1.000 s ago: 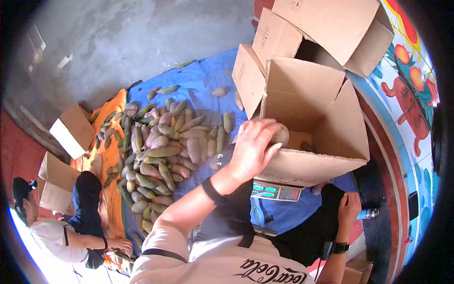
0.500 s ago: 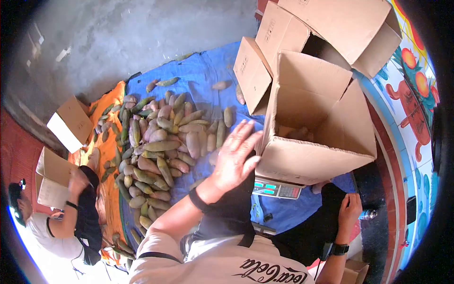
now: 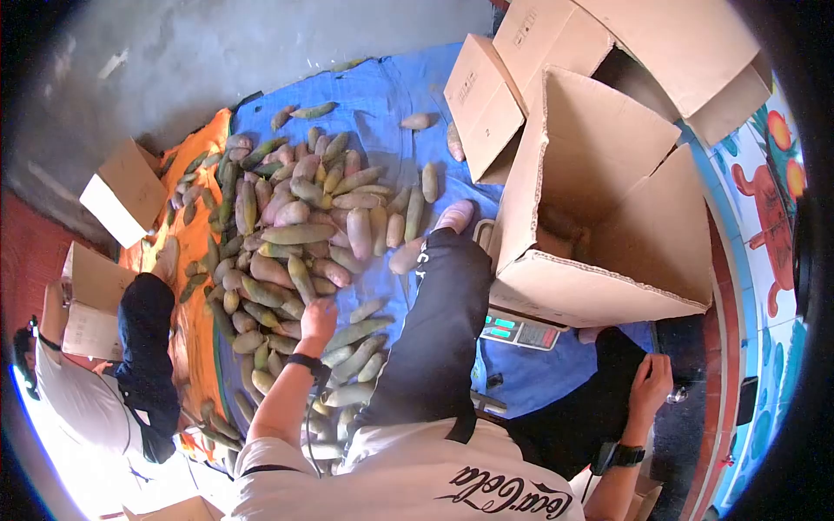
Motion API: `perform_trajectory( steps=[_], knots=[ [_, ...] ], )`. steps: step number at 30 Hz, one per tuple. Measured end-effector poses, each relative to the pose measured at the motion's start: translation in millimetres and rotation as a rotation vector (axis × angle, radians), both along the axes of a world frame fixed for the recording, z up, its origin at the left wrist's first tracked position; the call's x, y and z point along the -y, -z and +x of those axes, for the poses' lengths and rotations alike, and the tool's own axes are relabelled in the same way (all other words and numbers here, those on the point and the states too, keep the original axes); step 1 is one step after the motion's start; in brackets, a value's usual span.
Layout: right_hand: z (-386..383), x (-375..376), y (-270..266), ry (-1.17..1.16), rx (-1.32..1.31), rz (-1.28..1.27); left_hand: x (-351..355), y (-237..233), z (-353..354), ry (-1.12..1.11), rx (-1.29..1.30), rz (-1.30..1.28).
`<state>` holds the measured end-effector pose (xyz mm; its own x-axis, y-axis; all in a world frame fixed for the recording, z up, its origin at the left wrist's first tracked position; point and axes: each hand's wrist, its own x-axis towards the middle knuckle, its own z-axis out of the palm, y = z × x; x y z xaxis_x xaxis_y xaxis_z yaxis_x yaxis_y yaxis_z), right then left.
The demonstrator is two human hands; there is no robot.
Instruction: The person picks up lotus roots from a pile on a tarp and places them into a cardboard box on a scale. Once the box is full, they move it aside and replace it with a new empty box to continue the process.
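My left hand is down at the pile of long green and pinkish vegetables, whose exact kind I cannot make out. Its fingers point away from me and are mostly hidden, right beside a green vegetable. My right hand rests on my right knee, its fingers curled in with nothing in them. Between my legs and the wall, a tall open cardboard box stands on a digital scale. A few vegetables show dimly at its bottom.
More cardboard boxes stand behind the open one. A blue tarp and an orange sheet cover the floor. At left, another person sits holding a box. A painted tile wall runs along the right.
My left hand has gone from beside the open box, fingers spread, down and left to the vegetable pile. The view has shifted slightly. My right hand stays on my knee.
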<state>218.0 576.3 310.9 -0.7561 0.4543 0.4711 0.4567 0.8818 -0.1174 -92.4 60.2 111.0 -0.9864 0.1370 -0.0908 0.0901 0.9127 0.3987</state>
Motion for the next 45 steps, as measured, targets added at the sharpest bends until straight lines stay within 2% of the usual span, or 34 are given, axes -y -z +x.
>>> perform_trajectory(
  steps=[2, 4, 5, 7, 9, 11, 15, 16, 20, 23, 24, 25, 26, 27, 28, 29, 31, 34, 36, 40, 43, 44, 45],
  knots=[
    [-1, -1, 0, 0.005, 0.016, -0.004, 35, 53, 14, -0.028, 0.119, -0.022],
    [-3, -2, 1, 0.005, 0.024, -0.004, 66, 114, 29, 0.121, 0.397, -0.327],
    [-3, -2, 2, 0.012, 0.020, -0.006, 68, 112, 43, 0.118, 0.407, -0.325],
    [-2, -5, 4, 0.010, 0.041, 0.002, 65, 96, 71, 0.028, 0.479, -0.152],
    [-2, -6, 4, 0.011, 0.060, 0.010, 63, 104, 86, 0.022, 0.520, -0.186],
    [-3, -7, 4, 0.017, 0.086, 0.021, 62, 116, 95, -0.029, 0.715, -0.203],
    [-5, -9, 5, 0.010, 0.098, 0.025, 69, 171, 115, 0.061, 0.808, -0.213],
    [-5, -9, 6, 0.008, 0.099, 0.030, 46, 118, 113, -0.048, 0.850, -0.202],
    [-8, -6, 5, 0.009, 0.103, 0.046, 45, 123, 118, 0.045, 0.802, -0.278],
    [-5, -11, 10, 0.051, 0.115, 0.022, 42, 89, 102, -0.043, 0.841, -0.286],
    [-5, -11, 10, 0.046, 0.119, 0.019, 48, 89, 106, -0.092, 0.635, -0.359],
    [-6, -10, 8, 0.050, 0.132, 0.031, 58, 87, 104, -0.169, 0.545, -0.345],
    [-6, -10, 7, 0.054, 0.144, 0.044, 68, 83, 97, -0.243, 0.605, -0.387],
    [-7, -10, 7, 0.051, 0.147, 0.045, 79, 82, 94, -0.263, 0.541, -0.501],
    [-7, -10, 7, 0.035, 0.139, 0.059, 87, 67, 88, -0.370, 0.478, -0.453],
    [-8, -10, 7, 0.019, 0.130, 0.072, 102, 71, 89, -0.440, 0.357, -0.519],
    [-9, -10, 7, 0.028, 0.143, 0.074, 133, 70, 90, -0.536, 0.285, -0.533],
    [-8, -12, 7, 0.034, 0.154, 0.088, 160, 45, 92, -0.474, 0.285, -0.605],
    [-8, -13, 8, 0.030, 0.151, 0.099, 166, 30, 92, -0.624, 0.503, -0.515],
    [-12, -12, 7, 0.003, 0.158, 0.072, 186, 50, 115, -0.534, 0.456, -0.433],
    [-15, -14, 8, -0.038, 0.139, 0.067, 199, 59, 113, -0.608, 0.526, -0.378],
    [-15, -14, 8, -0.047, 0.130, 0.063, 201, 62, 113, -0.608, 0.526, -0.374],
    [-15, -14, 7, -0.046, 0.130, 0.065, 203, 64, 113, -0.523, 0.576, -0.486]
  ],
)
